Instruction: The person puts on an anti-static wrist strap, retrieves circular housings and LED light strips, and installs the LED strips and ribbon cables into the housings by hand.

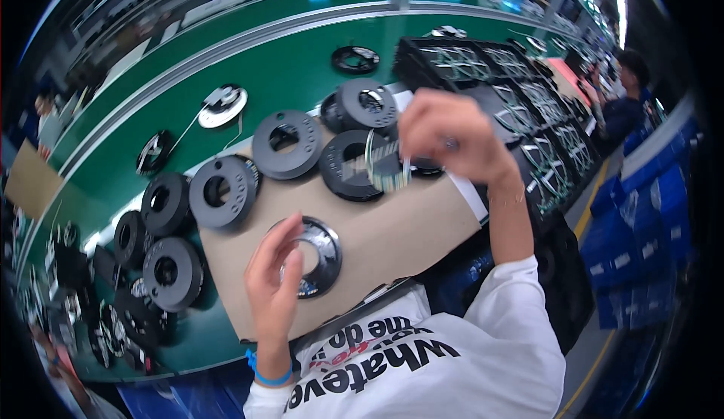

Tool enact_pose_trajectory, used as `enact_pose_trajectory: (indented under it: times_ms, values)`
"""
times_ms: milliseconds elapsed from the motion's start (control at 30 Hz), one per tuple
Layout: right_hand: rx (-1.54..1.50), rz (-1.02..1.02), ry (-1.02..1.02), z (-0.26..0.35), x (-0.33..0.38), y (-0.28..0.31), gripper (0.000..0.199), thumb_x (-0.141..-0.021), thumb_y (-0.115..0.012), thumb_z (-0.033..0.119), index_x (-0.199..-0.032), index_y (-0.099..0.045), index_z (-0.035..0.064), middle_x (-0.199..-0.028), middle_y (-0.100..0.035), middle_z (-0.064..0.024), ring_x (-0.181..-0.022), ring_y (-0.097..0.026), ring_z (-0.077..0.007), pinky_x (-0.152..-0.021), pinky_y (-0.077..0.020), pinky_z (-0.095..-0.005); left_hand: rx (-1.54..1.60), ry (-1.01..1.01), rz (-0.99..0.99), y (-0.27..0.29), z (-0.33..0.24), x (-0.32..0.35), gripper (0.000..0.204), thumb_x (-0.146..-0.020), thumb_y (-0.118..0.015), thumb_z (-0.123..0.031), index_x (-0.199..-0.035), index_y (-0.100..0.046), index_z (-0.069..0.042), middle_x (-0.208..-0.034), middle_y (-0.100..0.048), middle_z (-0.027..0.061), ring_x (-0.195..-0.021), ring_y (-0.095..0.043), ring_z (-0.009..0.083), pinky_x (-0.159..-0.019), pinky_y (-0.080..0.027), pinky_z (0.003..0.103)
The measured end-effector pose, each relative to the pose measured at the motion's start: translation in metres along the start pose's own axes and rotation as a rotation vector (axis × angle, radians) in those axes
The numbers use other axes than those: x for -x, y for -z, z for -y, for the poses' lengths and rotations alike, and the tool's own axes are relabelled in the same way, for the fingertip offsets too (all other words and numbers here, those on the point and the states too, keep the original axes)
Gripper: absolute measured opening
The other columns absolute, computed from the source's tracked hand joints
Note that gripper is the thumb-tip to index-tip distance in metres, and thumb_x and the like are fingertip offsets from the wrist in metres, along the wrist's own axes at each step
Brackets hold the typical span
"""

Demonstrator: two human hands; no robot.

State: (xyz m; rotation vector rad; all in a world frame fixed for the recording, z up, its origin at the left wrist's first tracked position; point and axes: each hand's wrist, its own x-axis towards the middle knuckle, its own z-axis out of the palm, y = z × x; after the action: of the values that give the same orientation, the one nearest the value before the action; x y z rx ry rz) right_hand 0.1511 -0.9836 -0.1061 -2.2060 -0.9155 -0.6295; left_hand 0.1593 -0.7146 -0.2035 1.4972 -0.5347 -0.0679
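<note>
My left hand (273, 276) rests on the near edge of a shiny black ring-shaped disc (320, 257) that lies on a brown cardboard sheet (400, 230). My right hand (445, 136) is raised above the sheet and pinches a thin, clear round film or ring (386, 162) by its edge; the film is blurred. Just beneath it lies a matte black ring part (348, 164). More black ring parts (286, 144) sit along the far edge of the cardboard.
A green workbench (286, 64) carries stacks of black ring parts (170, 268) at the left. A black compartment tray (528, 117) with wire pieces stands at the right. Another person (622, 102) is at the far right. Blue crates (648, 230) stand near the floor.
</note>
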Motion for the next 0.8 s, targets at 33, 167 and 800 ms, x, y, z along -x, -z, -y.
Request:
enact_pose_trajectory:
  times_ms: [33,167,800]
  values:
    - [-0.094,0.091,-0.041,0.004,0.004,-0.014,0.021,-0.061,-0.060,-0.013,-0.075,-0.061,0.0033,-0.080,-0.056,-0.0062,-0.069,-0.057,-0.0217,-0.057,-0.0451,-0.0291,-0.039,-0.085,0.008,-0.005,0.000,-0.006,0.029,-0.088,-0.047,-0.005,-0.115,-0.053,0.005,-0.119,-0.052,0.0137,-0.108,-0.051,0.0200,-0.092,-0.040,0.029]
    - [-0.268,0.185,0.109,0.012,0.005,-0.051,0.021,-0.061,-0.061,-0.010,-0.076,-0.061,0.0052,-0.081,-0.056,-0.0041,-0.075,-0.055,-0.0204,-0.064,-0.0442,-0.0300,0.206,0.008,0.014,-0.009,0.000,-0.016,0.029,-0.089,-0.050,-0.009,-0.116,-0.054,0.002,-0.117,-0.055,0.0133,-0.106,-0.053,0.0202,-0.090,-0.042,0.030]
    - [-0.339,0.163,0.023,-0.013,0.021,-0.088,0.019,-0.059,-0.066,-0.005,-0.074,-0.063,0.0058,-0.075,-0.056,-0.0015,-0.069,-0.054,-0.0177,-0.071,-0.0383,-0.0330,-0.356,-0.142,0.162,-0.012,0.012,0.002,0.018,-0.069,-0.067,0.001,-0.087,-0.066,-0.002,-0.078,-0.066,0.0077,-0.067,-0.063,0.0159,-0.060,-0.048,0.026]
